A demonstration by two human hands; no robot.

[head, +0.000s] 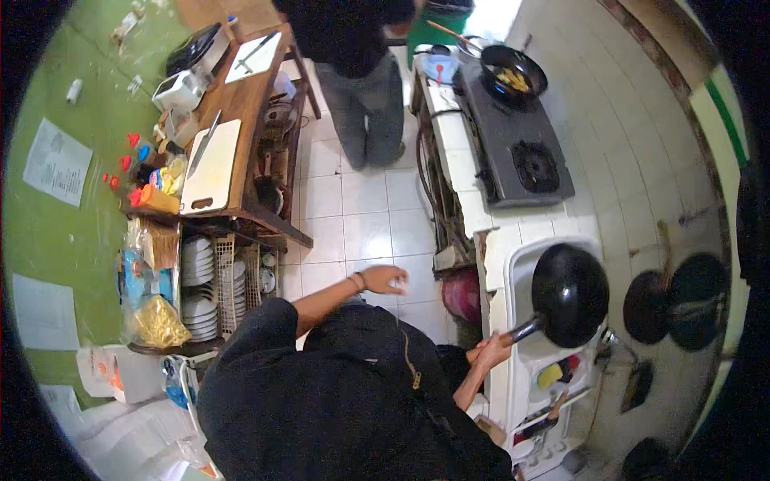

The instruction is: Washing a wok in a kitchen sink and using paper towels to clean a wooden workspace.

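Note:
My right hand (492, 353) grips the wooden handle of a black wok (570, 296). The wok is tilted over the white sink (516, 282), its dark, shiny surface facing up. In front of my body hangs my left hand (386, 280), its fingers apart and slightly curled, with a dark band at the wrist and nothing seen in it. Beside the wok, a yellow-green sponge (549, 376) lies on the sink's ledge.
Another person (361, 90) stands ahead in the aisle. A second wok (513, 73) with food sits on the black stove (511, 138). On the left, a wooden table (249, 144) bears cutting boards and knives. White plates (198, 261) are stacked on the rack below.

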